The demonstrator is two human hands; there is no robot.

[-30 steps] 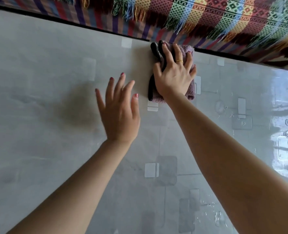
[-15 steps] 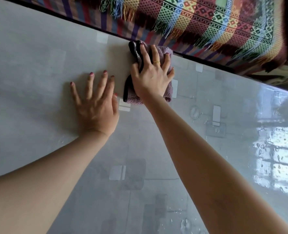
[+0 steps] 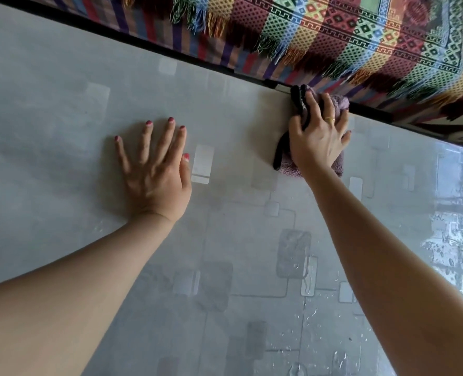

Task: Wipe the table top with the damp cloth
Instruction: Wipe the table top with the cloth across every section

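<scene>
Wiping under way, by the look of it. Right hand [image 3: 317,143] lies flat on the damp cloth [image 3: 336,104], fingers spread and pressing it down, with the thumb side bunching a dark fold; cloth sits in the upper right of the frame, touching the far edge of the table top [image 3: 48,109]. Left hand [image 3: 154,172] lies open and flat on the bare surface at centre left, well apart from the cloth, holding nothing.

Lower right of the frame shows droplets and a wet sheen, so that part looks already wiped. Left half looks dull and dry; I judge it not yet done. Patterned fringed blanket [image 3: 347,42] hangs just beyond the far edge, close to the cloth.
</scene>
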